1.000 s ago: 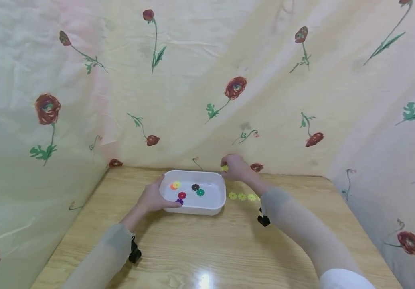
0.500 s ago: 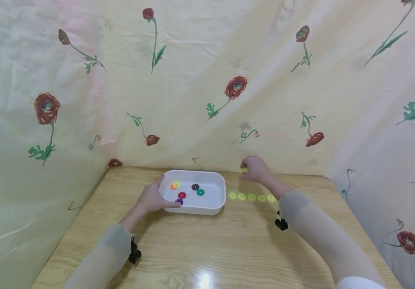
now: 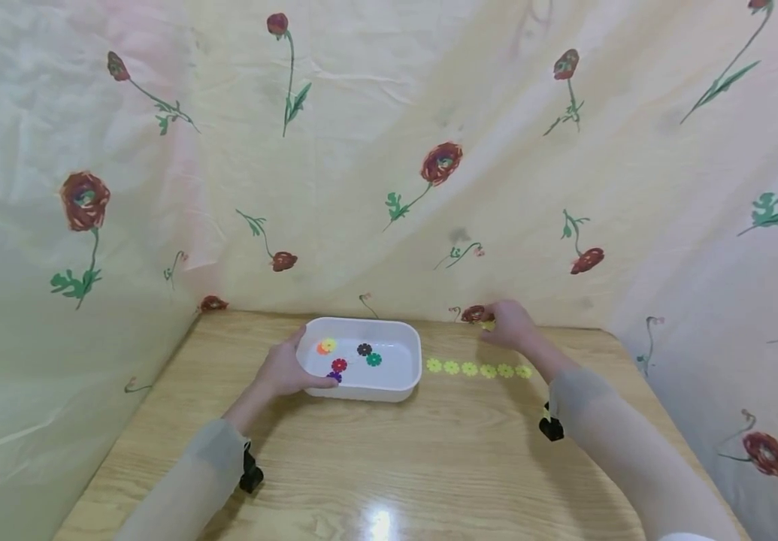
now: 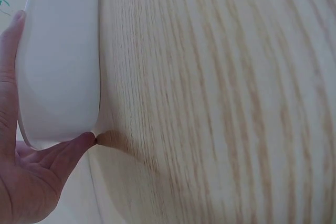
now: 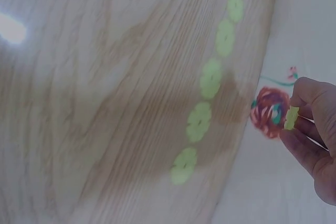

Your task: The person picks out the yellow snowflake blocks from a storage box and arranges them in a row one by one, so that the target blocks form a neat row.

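Note:
My left hand (image 3: 287, 370) grips the left end of a white plastic tub (image 3: 412, 361), thumb along the front rim and fingers at the far left side. In the left wrist view, the tub's outer wall (image 4: 63, 51) lies between thumb and fingers. Inside the tub are yellow, orange, red, purple, black and green flower-shaped discs, the green disc (image 3: 373, 360) nearest the middle. My right hand (image 3: 512, 324) pinches a yellow flower-shaped disc (image 5: 291, 118) between thumb and fingertips, raised near the table's back edge. A straight row of several yellow discs (image 3: 470, 369) lies on the table below it.
The wood-grain table (image 3: 361, 458) meets a flower-printed cloth (image 3: 361, 188) hung at the back and both sides. The row of discs runs rightward from the tub's right end. Both wrists carry a small black camera mount.
My right hand has moved right along the row, still pinching a yellow disc, and more of the row now shows beside the arm. The left hand and tub stay put.

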Tool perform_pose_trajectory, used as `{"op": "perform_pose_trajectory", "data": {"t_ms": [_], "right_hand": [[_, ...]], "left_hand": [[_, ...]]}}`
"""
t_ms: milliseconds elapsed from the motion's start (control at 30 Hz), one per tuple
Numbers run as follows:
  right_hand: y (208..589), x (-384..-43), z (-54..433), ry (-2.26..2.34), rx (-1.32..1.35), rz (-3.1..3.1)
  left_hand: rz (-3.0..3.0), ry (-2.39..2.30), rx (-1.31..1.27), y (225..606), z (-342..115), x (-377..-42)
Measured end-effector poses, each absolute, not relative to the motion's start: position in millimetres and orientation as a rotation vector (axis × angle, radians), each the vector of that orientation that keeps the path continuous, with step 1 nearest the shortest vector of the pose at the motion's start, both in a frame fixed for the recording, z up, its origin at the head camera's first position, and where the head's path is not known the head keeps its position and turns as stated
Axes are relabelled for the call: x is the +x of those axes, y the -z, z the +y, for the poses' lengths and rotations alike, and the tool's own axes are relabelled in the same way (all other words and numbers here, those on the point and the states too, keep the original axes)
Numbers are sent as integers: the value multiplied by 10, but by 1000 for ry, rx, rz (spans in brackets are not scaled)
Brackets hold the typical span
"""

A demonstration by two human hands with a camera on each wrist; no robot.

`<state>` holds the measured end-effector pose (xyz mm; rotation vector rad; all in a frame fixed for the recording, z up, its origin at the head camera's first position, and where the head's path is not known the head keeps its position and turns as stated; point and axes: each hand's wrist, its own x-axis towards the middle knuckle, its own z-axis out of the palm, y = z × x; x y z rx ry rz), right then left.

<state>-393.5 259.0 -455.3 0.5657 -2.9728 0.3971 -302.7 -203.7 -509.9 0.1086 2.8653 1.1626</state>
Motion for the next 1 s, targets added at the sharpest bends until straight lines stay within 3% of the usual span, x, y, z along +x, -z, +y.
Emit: {"op": "perform_pose_trajectory", "data": {"t_ms": [1000], "right_hand": [[4913, -3613, 3557, -388, 400, -3058]], "left_hand": [[2869, -1159, 111, 5125, -2045, -3037]]}}
